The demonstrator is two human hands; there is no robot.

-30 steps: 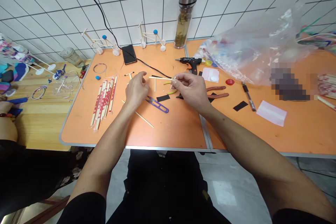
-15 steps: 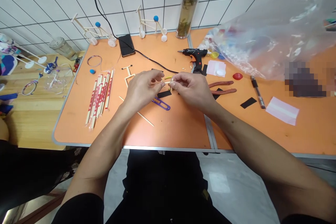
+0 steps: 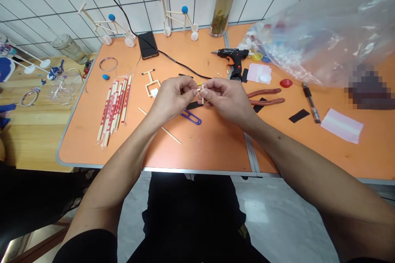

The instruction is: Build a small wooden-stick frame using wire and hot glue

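My left hand [image 3: 174, 98] is closed, thumb and fingers pinching a short wooden stick piece whose pale end shows at the fingertips. My right hand [image 3: 228, 98] is closed on another short wooden stick [image 3: 203, 95], held roughly upright. The two pieces meet or nearly meet between my fingertips; whether they touch I cannot tell. Below the hands lie a purple slotted plastic tool [image 3: 193, 118] and a black strip [image 3: 195, 105]. A small wooden stick frame [image 3: 148, 84] lies left of my left hand, and a thin stick [image 3: 171, 135] rests nearer the table's front edge.
Red-handled pliers [image 3: 267, 102] lie beside my right hand, a black glue gun [image 3: 233, 59] behind it. Wrapped chopsticks [image 3: 114, 109] are at left. Two stick bicycle models [image 3: 175, 24], a phone [image 3: 148, 45] and a glass bottle [image 3: 222, 8] stand or lie at the back; a plastic bag [image 3: 308, 49] is at right.
The short stick at my right fingertips now shows upright, crossing the end of the left hand's piece. My hands stay close together. The view has shifted slightly downward.
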